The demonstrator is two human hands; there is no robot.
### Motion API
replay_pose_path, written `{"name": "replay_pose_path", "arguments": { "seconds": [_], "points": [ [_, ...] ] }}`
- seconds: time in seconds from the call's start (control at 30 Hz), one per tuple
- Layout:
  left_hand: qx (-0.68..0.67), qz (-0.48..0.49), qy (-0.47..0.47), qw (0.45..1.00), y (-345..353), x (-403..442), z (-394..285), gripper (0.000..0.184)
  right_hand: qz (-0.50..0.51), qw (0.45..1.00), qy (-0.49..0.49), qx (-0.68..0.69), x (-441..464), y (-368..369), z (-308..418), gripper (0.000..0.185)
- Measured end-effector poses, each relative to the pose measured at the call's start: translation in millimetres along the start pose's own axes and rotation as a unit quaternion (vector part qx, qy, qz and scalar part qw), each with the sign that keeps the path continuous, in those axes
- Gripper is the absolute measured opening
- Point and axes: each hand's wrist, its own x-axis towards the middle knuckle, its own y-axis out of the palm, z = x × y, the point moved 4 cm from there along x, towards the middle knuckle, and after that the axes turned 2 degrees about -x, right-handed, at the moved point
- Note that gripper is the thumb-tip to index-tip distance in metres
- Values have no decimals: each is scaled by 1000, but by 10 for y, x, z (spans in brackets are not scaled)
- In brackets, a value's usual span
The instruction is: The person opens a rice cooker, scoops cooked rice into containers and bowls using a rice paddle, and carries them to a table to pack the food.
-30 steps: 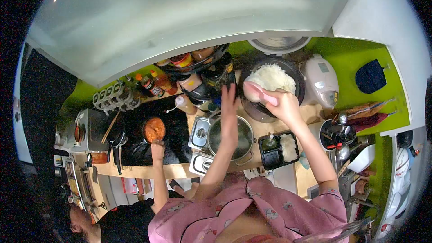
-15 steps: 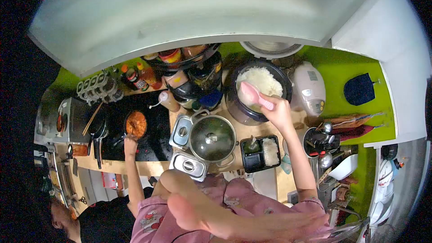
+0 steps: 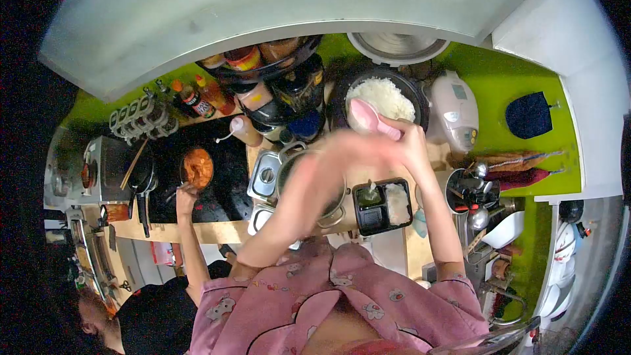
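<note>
My right hand (image 3: pixel 409 143) grips a pink rice paddle (image 3: pixel 369 117) by its handle, with the blade over the open rice cooker (image 3: pixel 340 106). White rice (image 3: pixel 388 97) lies in the pot. My left hand (image 3: pixel 368 150) is reaching across to my right hand, close to it or touching; motion blur hides its fingers. Below them sits a black compartment tray (image 3: pixel 376 229), with rice (image 3: pixel 397 202) in its right compartment and something greenish in the upper left one. My left arm partly covers a steel pot (image 3: pixel 284 174) with a glass lid.
At left, another person's hand (image 3: pixel 186 198) holds a pan of orange-red food (image 3: pixel 198 168) on the black hob (image 3: pixel 227 151). Steel lidded containers (image 3: pixel 264 175) stand beside the pot. A utensil holder (image 3: pixel 467 190) is at right; a squeeze bottle (image 3: pixel 245 131) stands behind.
My left hand has swung from across my chest up and forward to my right hand. My right hand keeps the paddle at the rice cooker. The view has shifted slightly.
</note>
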Motion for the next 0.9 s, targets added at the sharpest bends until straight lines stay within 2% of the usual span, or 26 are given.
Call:
{"name": "replay_pose_path", "arguments": {
  "seconds": [0.03, 0.07, 0.1, 0.17, 0.27, 0.37, 0.4, 0.5, 0.53, 0.73, 0.83, 0.9],
  "points": [
    [161, -117, 27, 980, -354, 99, 236, 45, -3, 1000, 2, 4, -8, 11, -26, 40],
    [328, -192, 41, 924, -687, 187, 471, 52, -9, 1000, 5, 9, -16, 22, -33, 39],
    [481, -261, 54, 835, -926, 246, 689, 61, -9, 1000, 4, 10, -45, 22, -12, 39],
    [521, -236, 77, 817, -1221, 364, 1184, 94, -14, 1000, -3, 8, -30, -19, 35, 39],
    [637, -169, 127, 741, -1246, 572, 1512, 122, -18, 1000, -7, 12, -34, -10, 15, 39],
    [660, -121, 140, 728, -1275, 766, 1624, 134, -3, 1000, 13, 3, -30, -33, 68, 39],
    [667, -120, 136, 723, -1278, 802, 1659, 134, -10, 1000, 4, 2, -28, -25, 60, 39],
    [615, -113, 105, 773, -1336, 862, 1732, 134, -11, 1000, 4, 0, -36, -36, 98, 39],
    [633, -108, 101, 760, -1298, 866, 1715, 134, -8, 1000, 9, 2, -40, -38, 91, 38],
    [597, -146, 106, 782, -1406, 848, 1862, 139, -19, 1000, 2, 10, -65, -22, 103, 38],
    [550, -146, 160, 807, -1425, 800, 1908, 143, -31, 1000, -3, -2, -123, -123, 149, 36],
    [558, -161, 159, 799, -1461, 712, 1903, 144, -67, 998, -12, 3, -145, -282, 198, 39]
  ]
}}
